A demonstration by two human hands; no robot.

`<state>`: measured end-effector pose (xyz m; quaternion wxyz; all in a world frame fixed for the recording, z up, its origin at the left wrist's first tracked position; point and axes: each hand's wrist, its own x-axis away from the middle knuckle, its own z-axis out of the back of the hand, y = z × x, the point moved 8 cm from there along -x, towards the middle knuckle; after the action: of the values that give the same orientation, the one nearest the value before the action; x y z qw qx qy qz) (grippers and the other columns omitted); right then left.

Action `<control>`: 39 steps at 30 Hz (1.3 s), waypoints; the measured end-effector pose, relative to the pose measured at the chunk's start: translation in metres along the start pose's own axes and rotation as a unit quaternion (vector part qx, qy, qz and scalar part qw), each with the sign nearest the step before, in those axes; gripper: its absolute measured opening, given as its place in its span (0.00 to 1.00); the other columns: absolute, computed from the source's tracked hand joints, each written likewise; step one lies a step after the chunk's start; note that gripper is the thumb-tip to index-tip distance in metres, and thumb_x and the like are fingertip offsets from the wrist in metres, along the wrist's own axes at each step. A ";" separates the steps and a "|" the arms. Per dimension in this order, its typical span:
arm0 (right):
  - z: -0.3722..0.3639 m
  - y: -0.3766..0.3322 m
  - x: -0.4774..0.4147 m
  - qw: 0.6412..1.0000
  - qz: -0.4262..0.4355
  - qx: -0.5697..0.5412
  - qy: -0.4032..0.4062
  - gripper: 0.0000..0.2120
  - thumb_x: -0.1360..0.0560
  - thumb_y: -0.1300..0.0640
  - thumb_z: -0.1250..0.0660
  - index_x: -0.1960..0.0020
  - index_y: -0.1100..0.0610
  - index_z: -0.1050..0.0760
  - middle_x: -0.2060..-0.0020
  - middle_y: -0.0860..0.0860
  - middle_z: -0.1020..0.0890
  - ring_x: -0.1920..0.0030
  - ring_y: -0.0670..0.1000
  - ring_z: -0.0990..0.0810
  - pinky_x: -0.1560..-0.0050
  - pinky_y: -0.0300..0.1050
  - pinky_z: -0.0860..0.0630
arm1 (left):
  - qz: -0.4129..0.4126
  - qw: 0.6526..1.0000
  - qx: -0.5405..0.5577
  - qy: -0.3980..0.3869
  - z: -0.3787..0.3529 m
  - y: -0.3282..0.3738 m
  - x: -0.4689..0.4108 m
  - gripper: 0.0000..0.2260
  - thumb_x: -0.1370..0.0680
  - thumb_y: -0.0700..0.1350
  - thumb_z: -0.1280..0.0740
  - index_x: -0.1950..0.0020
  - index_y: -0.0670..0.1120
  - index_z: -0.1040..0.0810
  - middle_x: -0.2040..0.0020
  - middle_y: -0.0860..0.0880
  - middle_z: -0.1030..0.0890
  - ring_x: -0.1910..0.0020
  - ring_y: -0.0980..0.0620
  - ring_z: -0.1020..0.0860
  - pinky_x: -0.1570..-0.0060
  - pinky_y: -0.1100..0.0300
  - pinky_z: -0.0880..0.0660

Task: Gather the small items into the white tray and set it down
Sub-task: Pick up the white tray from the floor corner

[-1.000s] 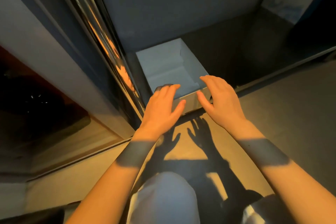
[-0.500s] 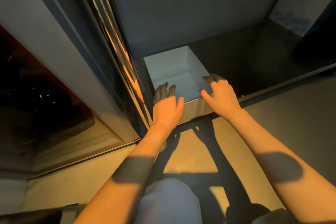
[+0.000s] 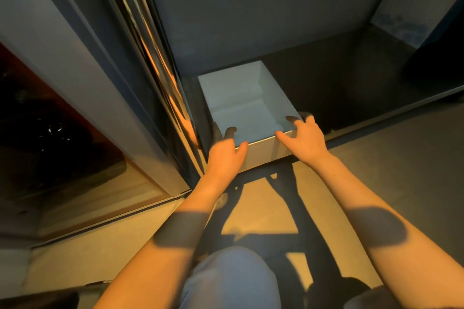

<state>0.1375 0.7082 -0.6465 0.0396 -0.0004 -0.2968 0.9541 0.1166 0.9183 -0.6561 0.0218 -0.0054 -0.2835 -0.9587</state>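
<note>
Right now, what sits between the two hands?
In the head view, only the white tray's near wall spans between the left hand and the right hand; no small items show.

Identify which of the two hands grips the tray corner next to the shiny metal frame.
The left hand, at the white tray's near-left corner beside the frame; the right hand holds the opposite corner.

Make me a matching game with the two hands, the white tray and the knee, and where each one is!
Things:
1. left hand
2. right hand
3. white tray
4. knee

Places:
A. bottom middle of the picture
B. on the tray's near right corner
C. on the dark floor by the shiny door edge
D. on the tray's near left corner

Pairs: 1-D, 2-B, 3-C, 4-A
</note>
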 end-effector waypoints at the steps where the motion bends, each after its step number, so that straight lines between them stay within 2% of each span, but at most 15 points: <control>1: 0.002 0.001 0.006 1.000 -0.001 0.006 0.006 0.30 0.26 0.41 0.36 0.29 0.57 0.32 0.35 0.56 0.33 0.38 0.57 0.28 0.42 0.47 0.28 | -0.005 1.000 0.005 -0.002 0.002 0.002 0.003 0.22 0.21 0.52 0.39 0.30 0.45 0.33 0.57 0.44 0.21 0.59 0.45 0.21 0.62 0.58 0.27; 3: 0.008 0.004 0.020 1.000 0.002 0.014 0.027 0.29 0.25 0.41 0.35 0.31 0.57 0.31 0.33 0.56 0.34 0.37 0.56 0.29 0.44 0.46 0.30 | -0.010 1.000 0.022 -0.011 0.003 0.003 0.009 0.22 0.22 0.54 0.37 0.32 0.44 0.30 0.59 0.46 0.21 0.60 0.48 0.21 0.59 0.55 0.23; 5: 0.015 0.009 0.037 0.999 -0.002 0.010 0.047 0.28 0.26 0.42 0.34 0.32 0.57 0.30 0.31 0.55 0.35 0.37 0.56 0.30 0.46 0.44 0.33 | -0.020 0.999 0.040 -0.021 0.001 0.004 0.016 0.25 0.23 0.55 0.36 0.30 0.45 0.30 0.51 0.45 0.19 0.54 0.50 0.21 0.52 0.56 0.22; 7: 0.021 0.015 0.055 0.998 -0.010 -0.004 0.060 0.26 0.26 0.43 0.33 0.33 0.56 0.28 0.31 0.54 0.35 0.36 0.55 0.30 0.46 0.42 0.34 | -0.042 0.997 0.050 -0.031 -0.001 0.005 0.026 0.25 0.24 0.56 0.34 0.30 0.48 0.32 0.42 0.46 0.23 0.45 0.49 0.23 0.48 0.62 0.29; 10: 0.023 0.024 0.081 0.998 -0.021 -0.018 0.064 0.26 0.26 0.43 0.33 0.33 0.55 0.29 0.31 0.53 0.35 0.35 0.55 0.30 0.44 0.42 0.33 | -0.073 0.995 0.057 -0.034 0.001 0.009 0.039 0.24 0.25 0.57 0.33 0.31 0.52 0.32 0.37 0.48 0.27 0.39 0.51 0.28 0.47 0.66 0.35; 14: 0.023 0.033 0.107 0.997 -0.039 -0.036 0.060 0.28 0.26 0.44 0.32 0.31 0.54 0.31 0.31 0.51 0.36 0.35 0.53 0.29 0.45 0.38 0.35 | -0.095 0.993 0.060 -0.043 0.001 0.012 0.053 0.24 0.25 0.55 0.32 0.31 0.52 0.32 0.39 0.52 0.30 0.39 0.53 0.29 0.46 0.67 0.35; 20: 0.024 0.038 0.110 0.996 -0.038 -0.056 0.058 0.26 0.25 0.45 0.33 0.30 0.53 0.31 0.30 0.50 0.36 0.34 0.50 0.31 0.43 0.37 0.35 | -0.091 0.993 0.069 -0.043 -0.001 0.013 0.055 0.23 0.25 0.55 0.32 0.31 0.53 0.32 0.33 0.51 0.34 0.36 0.52 0.31 0.45 0.67 0.35; 23: 0.027 0.046 0.093 0.996 -0.032 -0.064 0.054 0.24 0.23 0.44 0.37 0.30 0.53 0.31 0.33 0.50 0.32 0.39 0.51 0.27 0.44 0.41 0.30 | -0.048 0.993 0.096 -0.042 0.000 0.005 0.043 0.26 0.27 0.53 0.30 0.31 0.53 0.33 0.31 0.48 0.36 0.33 0.50 0.33 0.40 0.64 0.36; 25: 0.027 0.054 0.078 0.995 -0.042 -0.085 0.036 0.23 0.22 0.45 0.39 0.29 0.51 0.31 0.34 0.51 0.29 0.39 0.51 0.26 0.43 0.43 0.28 | -0.006 0.991 0.126 -0.047 0.001 0.000 0.030 0.27 0.28 0.50 0.28 0.31 0.51 0.32 0.34 0.47 0.33 0.35 0.48 0.31 0.42 0.62 0.33; 27: 0.024 0.059 0.062 0.994 -0.041 -0.105 0.000 0.21 0.21 0.48 0.39 0.29 0.51 0.31 0.34 0.53 0.28 0.36 0.52 0.28 0.40 0.43 0.31 | 0.020 0.988 0.135 -0.072 -0.004 -0.001 0.020 0.27 0.27 0.49 0.29 0.30 0.49 0.33 0.37 0.47 0.29 0.36 0.48 0.29 0.47 0.62 0.32; 29: 0.019 0.058 0.050 0.992 -0.034 -0.114 -0.044 0.21 0.21 0.54 0.37 0.28 0.51 0.32 0.32 0.53 0.29 0.33 0.53 0.30 0.39 0.42 0.35 | 0.014 0.988 0.124 -0.096 -0.011 0.000 0.012 0.27 0.26 0.48 0.30 0.28 0.51 0.35 0.34 0.47 0.29 0.36 0.48 0.29 0.47 0.63 0.33; 32: 0.012 0.055 0.038 0.985 -0.044 -0.134 -0.098 0.27 0.23 0.61 0.35 0.27 0.49 0.35 0.30 0.52 0.31 0.31 0.54 0.32 0.41 0.41 0.35 | 0.016 0.987 0.107 -0.120 -0.021 -0.003 0.006 0.30 0.26 0.49 0.30 0.27 0.53 0.39 0.34 0.46 0.29 0.39 0.47 0.27 0.49 0.64 0.32; 34: 0.010 0.054 0.030 0.984 -0.040 -0.123 -0.120 0.30 0.25 0.66 0.34 0.26 0.49 0.36 0.29 0.53 0.32 0.31 0.55 0.32 0.42 0.41 0.34 | 0.020 0.985 0.113 -0.126 -0.023 -0.003 0.004 0.32 0.27 0.48 0.29 0.27 0.54 0.41 0.34 0.47 0.30 0.43 0.51 0.27 0.52 0.64 0.31; 39: 0.012 0.052 0.011 0.981 -0.043 -0.149 -0.118 0.37 0.29 0.71 0.33 0.26 0.48 0.39 0.29 0.52 0.34 0.30 0.57 0.35 0.42 0.44 0.31 | 0.033 0.982 0.145 -0.116 -0.020 -0.004 -0.003 0.37 0.27 0.44 0.28 0.25 0.56 0.45 0.29 0.48 0.34 0.35 0.46 0.31 0.49 0.62 0.31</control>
<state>0.1224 0.6592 -0.6655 0.0449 0.1193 -0.4383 0.8898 0.1193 0.9109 -0.6748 0.0213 -0.1231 -0.4195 -0.8991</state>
